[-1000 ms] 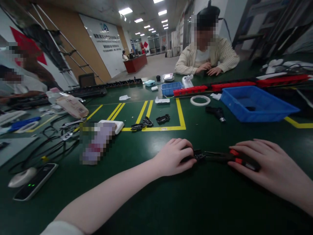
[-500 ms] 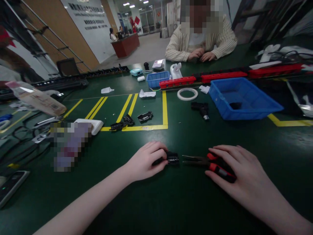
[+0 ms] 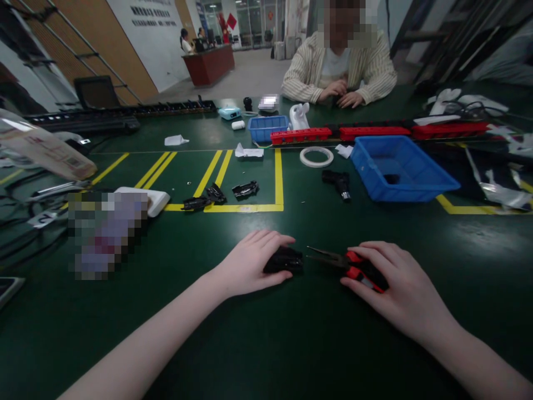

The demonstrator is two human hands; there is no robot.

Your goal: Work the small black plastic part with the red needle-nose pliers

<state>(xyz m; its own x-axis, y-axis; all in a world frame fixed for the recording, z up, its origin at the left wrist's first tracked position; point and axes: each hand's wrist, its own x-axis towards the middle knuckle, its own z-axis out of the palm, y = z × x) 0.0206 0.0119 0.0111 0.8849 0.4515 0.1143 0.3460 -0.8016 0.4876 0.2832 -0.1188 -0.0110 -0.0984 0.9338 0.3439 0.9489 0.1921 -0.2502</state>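
Observation:
My left hand [image 3: 256, 261] rests around a small black plastic part [image 3: 287, 260] on the green table, fingers along its far side and thumb along its near side. The part's right end shows; the palm covers the rest. My right hand [image 3: 395, 278] grips long-nose pliers [image 3: 353, 266] by their red and black handles. The plier jaws are slightly apart and point left, a short gap from the black part, with nothing between them. Beyond my left hand lie several black plastic pieces [image 3: 245, 189]. A black pistol-shaped part [image 3: 338, 182] with a metal tip lies farther right.
A large blue bin [image 3: 402, 189] holds a dark item. Behind are a small blue bin [image 3: 268, 129], a tape roll [image 3: 316, 157] and red rails [image 3: 375, 132]. Cables and a blurred phone-like object [image 3: 112, 236] lie left. Across the table sits a person in a striped shirt [image 3: 306, 69].
The fingers of my left hand have straightened and loosened around the black part. My right hand with the pliers has shifted slightly left. The whole view has tilted a little.

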